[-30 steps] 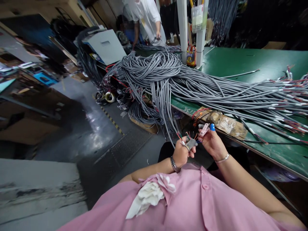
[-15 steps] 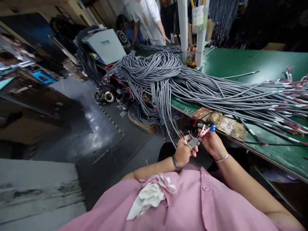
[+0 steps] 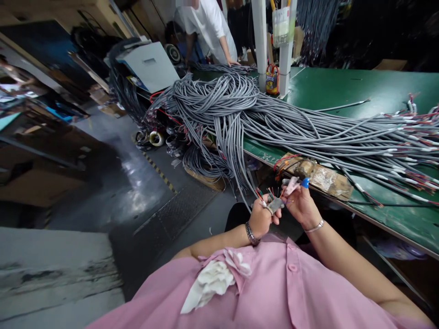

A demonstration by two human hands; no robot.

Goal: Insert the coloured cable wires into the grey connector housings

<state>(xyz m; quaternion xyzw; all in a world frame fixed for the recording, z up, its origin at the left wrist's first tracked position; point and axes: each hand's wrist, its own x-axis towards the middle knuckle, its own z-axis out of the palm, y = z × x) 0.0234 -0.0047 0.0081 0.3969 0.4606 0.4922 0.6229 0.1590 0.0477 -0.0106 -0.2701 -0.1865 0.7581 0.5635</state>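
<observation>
My left hand is closed around the end of a grey cable, from which thin coloured wires fan out above the fingers. A worn grey cover, banded at its base, seems to sit on that thumb. Close by on the right, my right hand pinches a small pink tool that looks like a clip; its jaws are too blurred to read. A blue finger cover tips one digit of this hand. The two hands nearly meet at the wire ends, and whether the tool touches a wire I cannot tell.
Many grey cables lie along the green table and hang over its near edge. A taped wooden block sits at that edge, just beyond my right hand. A person in white stands across the table beside cables.
The pink tool has turned and shifted slightly within my right hand, which stays near the wires. My left hand holds almost still. Across the table, the person's hand has moved a little left.
</observation>
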